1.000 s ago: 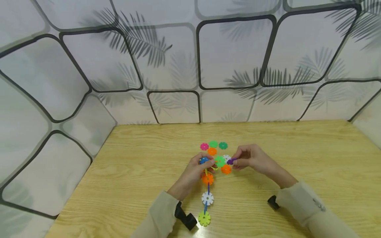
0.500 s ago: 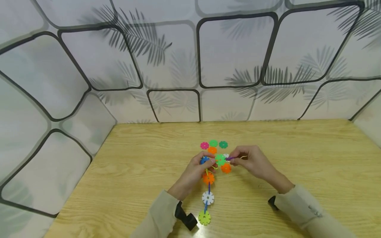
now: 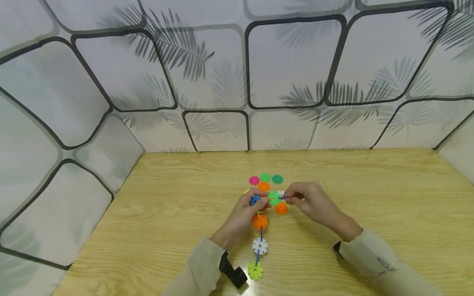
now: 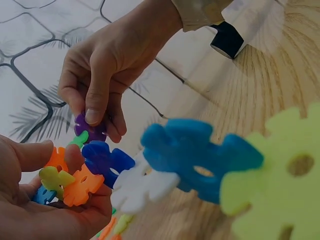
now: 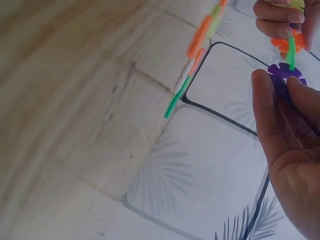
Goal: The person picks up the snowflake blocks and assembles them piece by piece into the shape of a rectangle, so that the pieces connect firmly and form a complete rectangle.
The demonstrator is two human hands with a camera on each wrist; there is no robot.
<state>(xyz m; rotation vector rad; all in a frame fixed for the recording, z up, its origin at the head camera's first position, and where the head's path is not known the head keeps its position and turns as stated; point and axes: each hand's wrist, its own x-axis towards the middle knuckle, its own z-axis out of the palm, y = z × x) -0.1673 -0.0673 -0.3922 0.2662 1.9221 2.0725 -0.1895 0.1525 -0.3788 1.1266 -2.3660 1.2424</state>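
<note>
My left hand point(image 3: 240, 216) grips a chain of notched plastic discs, its thumb lying across a blue disc point(image 3: 255, 200). From the fingers the chain runs toward me through an orange disc point(image 3: 260, 221), a purple-blue one, a white disc point(image 3: 260, 246), another blue disc point(image 4: 200, 155) and a yellow-green disc point(image 3: 255, 271). A green disc point(image 3: 274, 199) sticks out on the right side of that hand. Between thumb and fingers my right hand point(image 3: 318, 205) pinches a purple disc point(image 4: 91, 127). In the right wrist view, the purple disc's rim meets the green disc point(image 5: 291, 54) edge-on; how deep they interlock is unclear.
Loose discs lie just beyond the hands: a pink one point(image 3: 254, 180), a teal one point(image 3: 277, 179), a light green one point(image 3: 265, 177) and several others, including an orange disc point(image 3: 281, 209) beneath the work. A patterned wall point(image 3: 222, 82) closes off the back of the wooden table point(image 3: 174, 197).
My right hand has brought the purple disc leftward and turned it edge-on against the green disc. My left hand and the chain have barely shifted.
</note>
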